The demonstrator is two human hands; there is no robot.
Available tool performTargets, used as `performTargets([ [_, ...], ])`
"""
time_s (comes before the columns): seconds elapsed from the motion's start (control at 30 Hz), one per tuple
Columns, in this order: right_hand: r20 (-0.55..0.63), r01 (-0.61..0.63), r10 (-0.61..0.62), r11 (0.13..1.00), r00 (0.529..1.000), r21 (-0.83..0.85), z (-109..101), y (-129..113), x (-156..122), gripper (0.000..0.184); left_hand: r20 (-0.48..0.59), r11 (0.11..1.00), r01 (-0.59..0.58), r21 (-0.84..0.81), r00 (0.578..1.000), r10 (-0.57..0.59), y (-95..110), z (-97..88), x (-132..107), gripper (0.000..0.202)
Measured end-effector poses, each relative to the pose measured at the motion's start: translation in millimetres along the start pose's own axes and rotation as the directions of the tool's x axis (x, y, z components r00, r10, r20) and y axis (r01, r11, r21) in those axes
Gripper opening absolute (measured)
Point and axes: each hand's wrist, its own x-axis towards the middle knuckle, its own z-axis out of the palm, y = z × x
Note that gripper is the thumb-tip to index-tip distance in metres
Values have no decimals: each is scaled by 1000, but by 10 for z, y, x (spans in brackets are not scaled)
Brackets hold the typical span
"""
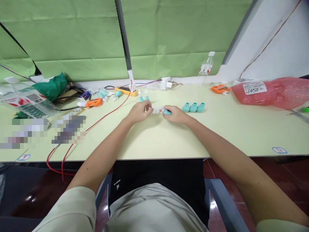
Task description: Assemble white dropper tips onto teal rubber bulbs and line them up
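My right hand (177,114) is closed around a small teal squeeze bulb (167,112), which lies tilted with a whitish end toward my left hand. A few small white translucent tips (156,111) sit between my two hands. My left hand (140,111) is curled, thumb and fingers pinched beside these tips; what lies between the fingers is too small to make out. Just behind it stand two teal bulbs (144,97) with white pointed tips on top. To the right of my right hand, three teal bulbs with open necks (193,107) stand in a row.
At the back stand a clear bottle (205,69) and a white socket (165,83). Orange tools (220,89) and a red plastic bag (270,91) lie right. A large bottle (29,100), green bag (51,86) and red cable (108,114) occupy the left.
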Motion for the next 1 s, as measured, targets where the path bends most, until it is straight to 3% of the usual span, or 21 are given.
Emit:
performTargets([
  [0.1,58,31,-33,999,998,43,40,-31,-3,16,105,984,-26,-176,994,45,240,140,-44,32],
  [0.17,94,15,-24,996,995,93,63,-41,-2,18,98,969,-24,-245,994,49,316,206,-63,35],
  [0.47,193,-137,69,921,979,364,82,-68,3,29,30,925,-39,-377,998,54,280,189,-36,22],
  [0.67,275,-190,67,872,959,450,50,-153,-24,32,37,968,-57,-243,997,68,262,187,-24,19],
  [1.0,243,-161,46,865,969,476,25,-114,-12,33,51,991,-75,-113,995,81,327,192,-32,22],
])
